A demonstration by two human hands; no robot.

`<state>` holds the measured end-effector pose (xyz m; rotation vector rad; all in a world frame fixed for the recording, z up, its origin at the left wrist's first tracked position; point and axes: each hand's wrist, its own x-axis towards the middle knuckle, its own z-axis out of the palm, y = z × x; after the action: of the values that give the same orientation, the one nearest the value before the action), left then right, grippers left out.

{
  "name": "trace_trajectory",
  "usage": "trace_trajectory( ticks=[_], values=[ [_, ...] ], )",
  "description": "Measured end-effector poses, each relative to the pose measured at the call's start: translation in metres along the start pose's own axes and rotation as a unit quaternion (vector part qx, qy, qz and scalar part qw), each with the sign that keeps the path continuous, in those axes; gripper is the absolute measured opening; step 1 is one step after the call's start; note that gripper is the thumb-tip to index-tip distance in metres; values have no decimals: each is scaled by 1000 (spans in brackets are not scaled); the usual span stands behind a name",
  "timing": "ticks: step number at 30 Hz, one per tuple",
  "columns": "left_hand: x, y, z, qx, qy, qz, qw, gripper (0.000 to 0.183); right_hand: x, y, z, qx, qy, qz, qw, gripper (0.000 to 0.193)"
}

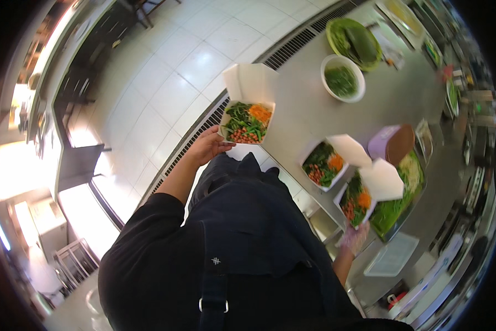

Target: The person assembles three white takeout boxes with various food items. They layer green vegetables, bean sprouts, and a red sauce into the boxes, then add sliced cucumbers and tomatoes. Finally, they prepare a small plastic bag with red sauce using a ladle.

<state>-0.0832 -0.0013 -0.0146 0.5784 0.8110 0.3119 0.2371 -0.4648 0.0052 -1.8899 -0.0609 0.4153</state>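
Observation:
My bare left hand (pixel 208 145) grips the lower left corner of a white takeaway box (pixel 249 83), its lid up. Green vegetables, shredded orange carrot and small reddish-brown pieces (pixel 248 122) fill it. To the right, my right hand (pixel 355 238), in a clear glove, is closed at the near end of a second takeaway box (pixel 385 179) with similar food. That box is at the counter's near edge, lid folded back; its underside is hidden. Just left of it stands a third filled takeaway box (pixel 348 150), also with its lid up, which neither hand touches.
On the steel counter (pixel 295 116) stand a white bowl of greens (pixel 341 78) and a green basket of leaves (pixel 336 33). A purple-and-brown container (pixel 392 142) sits by a tray of cut greens (pixel 409 205). A translucent lid (pixel 391 255) lies nearer. A floor drain grate (pixel 203 120) runs alongside.

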Motion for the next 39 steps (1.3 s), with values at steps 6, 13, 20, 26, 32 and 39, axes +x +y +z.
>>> trace_trajectory(
  ticks=[6, 13, 20, 26, 32, 39],
  values=[
    [18, -39, -27, -22, 39, 37, 998, 35, 74, -46, -43, 151, -43, -25, 987, 52],
    [38, -68, -34, -49, 58, 70, 995, 31, 137, -90, -90, 228, -57, -21, 972, 50],
    [19, -129, 6, -20, 77, 33, 996, 33, 222, -104, -190, 351, 112, -44, 929, 33],
    [50, -124, -34, 3, 30, 47, 998, 33, 192, -65, -205, 319, 143, -57, 935, 35],
    [62, -132, -24, -41, 7, 76, 996, 39, 171, -75, -214, 322, 108, -60, 939, 33],
    [52, -131, -5, -67, 11, 146, 987, 38, 205, -125, -138, 352, 13, -103, 930, 35]
  ],
)
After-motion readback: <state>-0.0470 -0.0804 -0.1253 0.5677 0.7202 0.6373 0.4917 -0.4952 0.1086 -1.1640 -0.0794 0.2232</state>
